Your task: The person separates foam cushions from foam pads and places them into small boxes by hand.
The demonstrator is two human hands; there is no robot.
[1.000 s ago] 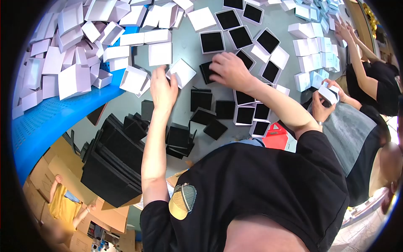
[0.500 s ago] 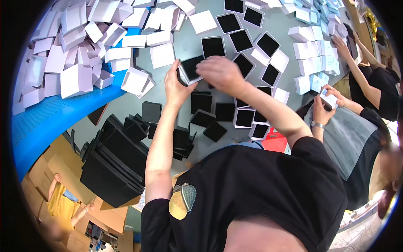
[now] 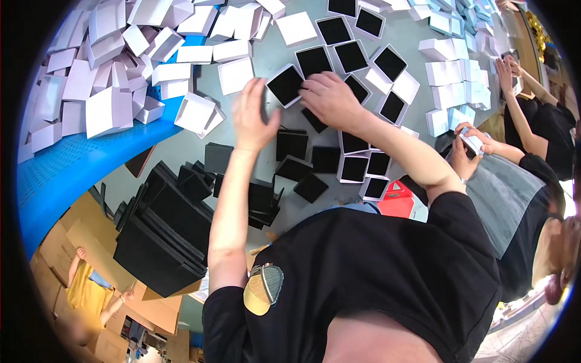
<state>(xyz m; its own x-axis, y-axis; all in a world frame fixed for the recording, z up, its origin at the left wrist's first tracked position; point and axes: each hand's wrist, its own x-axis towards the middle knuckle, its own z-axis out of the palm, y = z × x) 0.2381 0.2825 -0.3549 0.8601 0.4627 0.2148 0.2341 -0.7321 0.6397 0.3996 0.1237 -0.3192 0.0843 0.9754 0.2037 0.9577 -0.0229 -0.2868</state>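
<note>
A white box with a black insert [image 3: 284, 86] lies on the grey table between my hands. My left hand [image 3: 254, 118] is just left of it, thumb and fingers apart, holding nothing. At the box's right edge is my right hand [image 3: 333, 101], its fingers stretched out and seeming to touch the rim; it grips nothing that I can see. A similar black-filled box [image 3: 313, 59] sits just beyond. Loose black pads, among them a square one [image 3: 292, 145] and a tilted one [image 3: 311, 188], lie nearer to me.
White boxes [image 3: 109, 112] are heaped on a blue perforated surface [image 3: 60, 172] at left. Black slabs [image 3: 163, 230] stand stacked near my left arm. More filled boxes [image 3: 352, 169] line the right, beside pale blue-white boxes [image 3: 445, 72]. Co-workers handle items at far right.
The held box has gone from my left hand onto the table beside the other filled boxes. My left hand has opened and drawn away slightly; my right hand has moved to the box's right edge.
</note>
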